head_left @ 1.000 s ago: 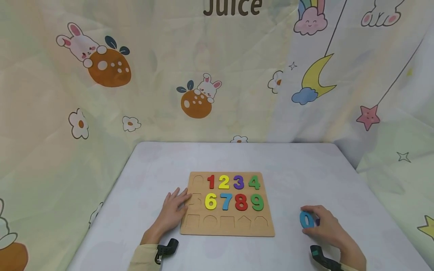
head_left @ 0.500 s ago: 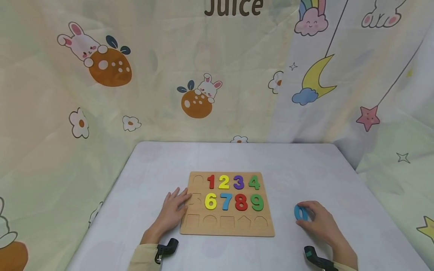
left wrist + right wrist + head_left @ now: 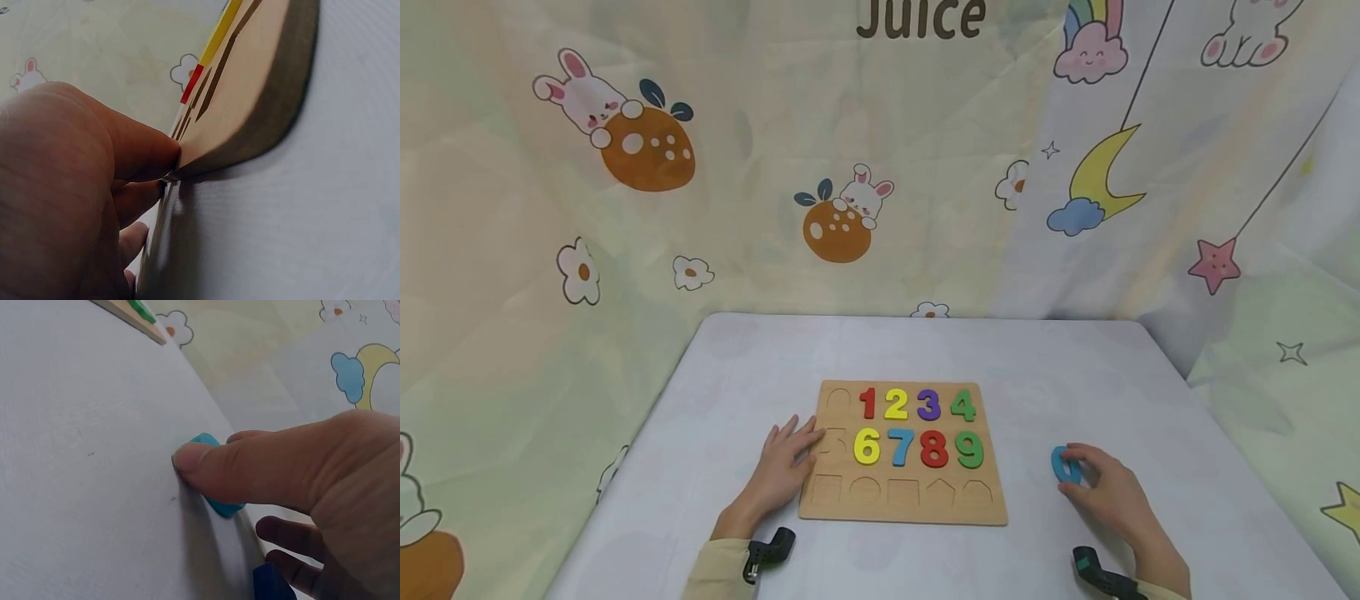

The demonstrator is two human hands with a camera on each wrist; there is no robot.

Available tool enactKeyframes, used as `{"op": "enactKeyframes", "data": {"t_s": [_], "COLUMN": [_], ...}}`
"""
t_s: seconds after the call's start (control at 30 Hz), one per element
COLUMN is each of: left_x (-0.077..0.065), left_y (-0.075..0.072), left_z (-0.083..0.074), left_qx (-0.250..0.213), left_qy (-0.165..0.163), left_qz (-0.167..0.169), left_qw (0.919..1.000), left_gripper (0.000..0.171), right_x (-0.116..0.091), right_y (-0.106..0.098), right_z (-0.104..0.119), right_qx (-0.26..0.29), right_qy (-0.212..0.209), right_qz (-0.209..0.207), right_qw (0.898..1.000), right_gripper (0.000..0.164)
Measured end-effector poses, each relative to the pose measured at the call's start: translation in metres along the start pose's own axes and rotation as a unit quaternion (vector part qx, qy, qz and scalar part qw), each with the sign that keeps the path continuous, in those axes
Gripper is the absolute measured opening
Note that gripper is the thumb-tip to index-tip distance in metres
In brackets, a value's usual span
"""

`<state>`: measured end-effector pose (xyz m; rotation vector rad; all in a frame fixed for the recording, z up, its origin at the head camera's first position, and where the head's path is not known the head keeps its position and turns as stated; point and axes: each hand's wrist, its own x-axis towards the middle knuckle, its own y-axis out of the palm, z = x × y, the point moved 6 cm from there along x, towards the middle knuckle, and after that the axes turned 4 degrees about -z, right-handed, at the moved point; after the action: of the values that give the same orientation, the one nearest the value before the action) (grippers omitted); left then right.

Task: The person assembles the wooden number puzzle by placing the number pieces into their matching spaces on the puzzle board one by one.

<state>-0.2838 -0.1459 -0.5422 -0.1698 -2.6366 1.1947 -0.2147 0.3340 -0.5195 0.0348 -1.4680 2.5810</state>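
A wooden number board lies on the white table, with colored numerals 1 to 4 and 6 to 9 in its upper two rows. My left hand rests at its left edge, fingers extended and fingertips touching the wood, seen close at the edge in the left wrist view too. To the right of the board, my right hand pinches a blue number 0 between thumb and fingers, tilted. In the right wrist view, a dark blue piece shows below the lower fingers; the head view hides it behind the hand.
Bare recesses show at the left end of the board's upper rows and along its bottom row. Behind the white table hangs a printed cloth. Each wrist carries a black camera mount, such as the left one.
My right hand has moved slightly left and away from me with the blue 0, which now tilts more. A purple piece seen behind the 0 earlier is hidden. The left hand stays still.
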Motion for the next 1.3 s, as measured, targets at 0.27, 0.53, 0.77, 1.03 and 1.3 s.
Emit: {"op": "enactKeyframes", "data": {"t_s": [0.27,0.53,0.77,1.03,1.3], "left_x": [0.001,0.001,0.002,0.003,0.001], "left_y": [0.000,-0.001,0.000,0.000,0.002], "left_z": [0.000,-0.001,0.000,0.002,0.003], "left_qx": [0.003,0.003,0.005,0.001,-0.009], "left_qy": [-0.007,0.003,-0.001,-0.024,-0.029], "left_qz": [0.003,-0.006,-0.008,-0.002,0.004], "left_qw": [1.0000,1.0000,1.0000,0.9997,0.9995], "left_gripper": [0.042,0.042,0.044,0.053,0.045], "right_x": [0.002,0.004,0.008,0.010,0.011], "right_y": [0.002,0.009,0.018,0.027,0.029], "right_z": [0.008,0.025,0.038,0.049,0.055], "right_qx": [0.008,0.040,0.066,0.068,0.059], "right_qy": [-0.011,-0.041,-0.064,-0.088,-0.089], "right_qz": [-0.019,-0.062,-0.064,-0.076,-0.074], "right_qw": [1.000,0.996,0.994,0.991,0.991], "right_gripper": [0.045,0.043,0.041,0.039,0.038]}}
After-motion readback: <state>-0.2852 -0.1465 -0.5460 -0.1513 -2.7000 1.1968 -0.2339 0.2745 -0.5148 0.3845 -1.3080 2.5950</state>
